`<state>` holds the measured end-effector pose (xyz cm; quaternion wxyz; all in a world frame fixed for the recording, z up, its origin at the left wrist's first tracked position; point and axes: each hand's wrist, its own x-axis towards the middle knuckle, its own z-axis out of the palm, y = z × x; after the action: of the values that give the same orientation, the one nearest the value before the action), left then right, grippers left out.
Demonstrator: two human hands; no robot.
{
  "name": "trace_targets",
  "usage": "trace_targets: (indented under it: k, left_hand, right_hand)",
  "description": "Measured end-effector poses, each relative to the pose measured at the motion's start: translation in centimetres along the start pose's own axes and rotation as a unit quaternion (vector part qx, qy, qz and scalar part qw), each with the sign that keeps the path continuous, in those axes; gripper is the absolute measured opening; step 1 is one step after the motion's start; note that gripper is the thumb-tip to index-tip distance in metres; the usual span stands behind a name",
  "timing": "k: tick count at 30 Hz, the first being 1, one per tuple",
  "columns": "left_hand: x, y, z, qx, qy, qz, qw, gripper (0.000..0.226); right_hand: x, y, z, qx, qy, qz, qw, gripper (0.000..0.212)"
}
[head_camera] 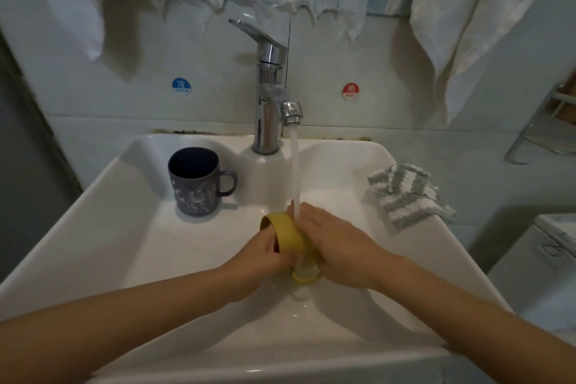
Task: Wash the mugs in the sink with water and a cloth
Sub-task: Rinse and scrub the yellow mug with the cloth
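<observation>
Left hand (pixel 265 254) grips the yellow mug (pixel 290 235) sideways in the sink (pixel 149 246) so the tap's stream (pixel 294 165) rinses it, right hand (pixel 338 246) seemingly pressed flat against its wall, striped cloth (pixel 408 193) waiting on the rim

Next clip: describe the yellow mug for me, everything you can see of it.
The yellow mug has a smooth, plain wall and a darker reddish inside; whether it is plastic or ceramic is unclear. It is tipped on its side above the sink basin, mouth facing left, under the water stream from the tap. A yellow part below, probably its handle, points down with water running off it. The left hand grips it near the rim. The right hand lies flat against its base end.
</observation>
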<state>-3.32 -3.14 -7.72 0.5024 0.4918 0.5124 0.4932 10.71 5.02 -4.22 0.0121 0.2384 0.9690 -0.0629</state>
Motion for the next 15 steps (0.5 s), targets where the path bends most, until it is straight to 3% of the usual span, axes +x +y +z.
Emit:
trace_targets:
  k: [5,11,13,15]
  left_hand:
    - [0.1,0.0,0.0,-0.037,0.014,-0.031,0.999,0.051]
    - [0.0,0.3,-0.1,-0.035,0.01,-0.035,0.999,0.058]
    - [0.1,0.4,-0.4,-0.049,0.019,-0.043,0.998,0.053]
    - [0.1,0.3,-0.4,-0.067,0.021,-0.05,0.996,0.048]
  right_hand:
    - [-0.7,1.4,-0.3,-0.004,-0.024,0.083,0.996,0.077]
    - [-0.7,-0.5,0.4,-0.001,-0.025,-0.067,0.997,0.083]
    - [-0.7,0.6,0.3,-0.003,-0.009,-0.061,0.998,0.08]
    - [-1.1,2.1,0.1,0.0,-0.021,0.009,1.0,0.074]
